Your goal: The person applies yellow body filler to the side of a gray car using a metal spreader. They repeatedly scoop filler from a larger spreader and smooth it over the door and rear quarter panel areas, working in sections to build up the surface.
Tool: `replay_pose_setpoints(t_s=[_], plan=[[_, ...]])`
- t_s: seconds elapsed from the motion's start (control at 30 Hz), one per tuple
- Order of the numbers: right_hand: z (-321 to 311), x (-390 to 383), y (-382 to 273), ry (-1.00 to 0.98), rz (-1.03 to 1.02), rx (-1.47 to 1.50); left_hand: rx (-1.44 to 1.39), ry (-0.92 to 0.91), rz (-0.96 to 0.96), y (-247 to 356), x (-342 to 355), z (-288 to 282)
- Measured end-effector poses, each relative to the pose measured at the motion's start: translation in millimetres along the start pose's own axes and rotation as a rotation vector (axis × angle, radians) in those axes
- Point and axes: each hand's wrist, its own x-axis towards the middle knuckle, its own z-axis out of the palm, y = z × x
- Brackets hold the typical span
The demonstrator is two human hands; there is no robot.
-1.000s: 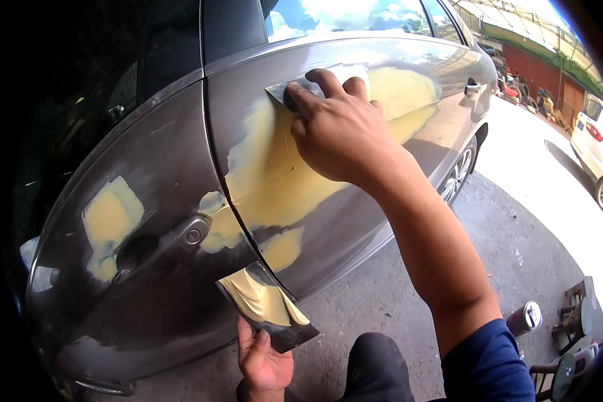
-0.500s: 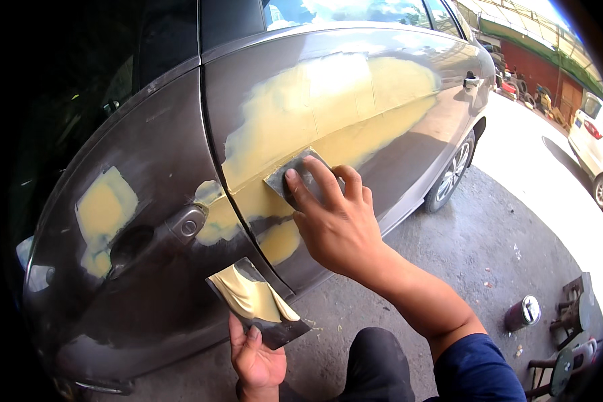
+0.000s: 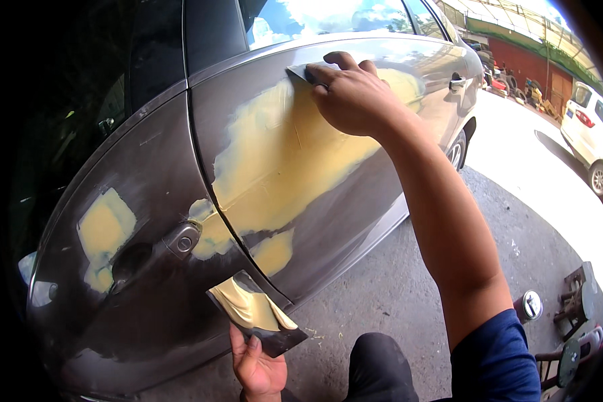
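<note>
A dark car door (image 3: 335,211) bears a broad patch of yellow body filler (image 3: 268,174). At the top of that patch, just below the window, my right hand (image 3: 355,94) grips a grey filler spreader (image 3: 303,72) against the panel; my fingers hide most of it. Low in front of the car, my left hand (image 3: 258,365) holds a dark flat plate (image 3: 275,340) by its lower edge. A thick mound of yellow filler (image 3: 251,305) lies on this plate. Smaller filler patches mark the front door (image 3: 161,308), near its handle (image 3: 182,241).
On the concrete floor at the right stand a round can (image 3: 529,306) and a small wooden stool (image 3: 573,301). A green-topped seat (image 3: 568,362) is nearer. A white car (image 3: 591,130) is parked farther off, and tires (image 3: 512,84) are piled by a red wall.
My right hand has moved up and away with the spreader, from the door's lower crease to the top of the filler patch. My left hand has stayed nearly still.
</note>
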Motion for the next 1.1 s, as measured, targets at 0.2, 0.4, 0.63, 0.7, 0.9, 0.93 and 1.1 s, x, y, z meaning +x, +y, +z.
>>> replay_pose_setpoints(t_s=[0.2,0.4,0.63,0.7,0.9,0.93,1.1], plan=[[12,-68,-49,0.025,-0.023,0.058,-0.006,0.012,0.014,2,2,-7],[34,-122,-61,0.12,-0.081,0.059,0.004,-0.024,0.01,4,6,-2],[17,-184,-66,0.036,-0.128,0.498,-0.011,-0.047,-0.017,3,10,11],[7,-209,-64,-0.181,-0.24,1.091,-0.038,-0.043,-0.03,2,12,16],[46,-265,-51,-0.36,-0.164,1.074,-0.068,-0.001,0.017,4,20,27],[48,-270,-49,-0.382,-0.11,0.996,-0.05,-0.003,0.021,9,21,27],[49,-287,-32,-0.262,0.524,1.966,-0.033,-0.058,0.111,3,26,25]])
